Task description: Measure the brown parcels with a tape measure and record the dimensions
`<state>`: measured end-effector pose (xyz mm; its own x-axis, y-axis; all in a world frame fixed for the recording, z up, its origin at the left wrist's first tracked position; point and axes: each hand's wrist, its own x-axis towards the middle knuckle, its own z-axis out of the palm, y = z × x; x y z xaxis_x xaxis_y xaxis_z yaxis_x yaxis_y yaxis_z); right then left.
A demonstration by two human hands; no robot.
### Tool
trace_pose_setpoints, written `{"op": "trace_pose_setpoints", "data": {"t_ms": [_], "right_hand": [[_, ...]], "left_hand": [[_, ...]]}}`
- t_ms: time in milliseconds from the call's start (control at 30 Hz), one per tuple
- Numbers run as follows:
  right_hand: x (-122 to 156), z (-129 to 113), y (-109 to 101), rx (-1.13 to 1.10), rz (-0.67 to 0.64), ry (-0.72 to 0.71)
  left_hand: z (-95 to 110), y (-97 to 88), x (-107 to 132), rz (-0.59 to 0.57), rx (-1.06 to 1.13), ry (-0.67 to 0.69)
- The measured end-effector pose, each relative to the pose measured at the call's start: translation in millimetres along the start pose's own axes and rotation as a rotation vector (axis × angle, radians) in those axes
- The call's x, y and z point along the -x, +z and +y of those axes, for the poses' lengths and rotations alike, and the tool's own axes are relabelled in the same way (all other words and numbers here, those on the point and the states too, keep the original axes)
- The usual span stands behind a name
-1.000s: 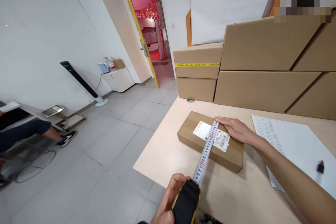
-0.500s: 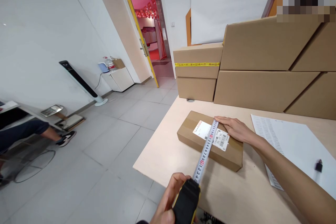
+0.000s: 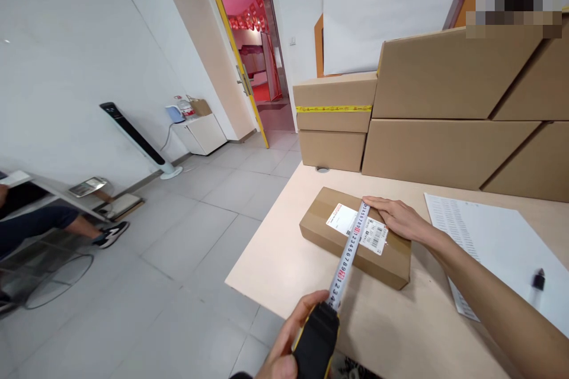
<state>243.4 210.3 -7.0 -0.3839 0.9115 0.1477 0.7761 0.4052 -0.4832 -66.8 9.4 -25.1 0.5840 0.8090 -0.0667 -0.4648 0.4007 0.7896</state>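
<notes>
My left hand (image 3: 284,340) is wrapped round the black and yellow case of a tape measure (image 3: 316,340) at the table's near edge. From the case the white metal blade (image 3: 349,254) runs out across the short side of a flat brown cardboard box (image 3: 384,269). With its fingers at the far edge of the box, my right hand (image 3: 398,219) holds the blade's end there; the fingertips are partly hidden. A white shipping label (image 3: 376,238) on the box top lies partly under the blade. The box rests flat on the pale table (image 3: 271,272).
Large cardboard boxes (image 3: 427,148) are stacked along the table's back. Right of my arm lie printed sheets (image 3: 493,243) with a black-capped marker (image 3: 538,284) on them. A co-worker's leg (image 3: 57,222) shows at far left. Beyond stand a tower fan (image 3: 133,133) and an open door (image 3: 235,53).
My left fingers have shifted slightly up along the tape measure, towards the blade's mouth. The box, the blade and my right hand have hardly moved.
</notes>
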Motion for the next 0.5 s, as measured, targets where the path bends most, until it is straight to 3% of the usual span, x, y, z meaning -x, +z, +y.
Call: {"op": "trace_pose_setpoints", "data": {"t_ms": [167, 500], "right_hand": [[-0.3, 1.6, 0.4, 0.0, -0.008, -0.004], [-1.7, 7.8, 5.4, -0.012, 0.006, -0.009]], "left_hand": [[-0.8, 0.5, -4.4, -0.041, -0.049, 0.078], [2.2, 0.1, -4.7, -0.03, -0.058, 0.021]]}}
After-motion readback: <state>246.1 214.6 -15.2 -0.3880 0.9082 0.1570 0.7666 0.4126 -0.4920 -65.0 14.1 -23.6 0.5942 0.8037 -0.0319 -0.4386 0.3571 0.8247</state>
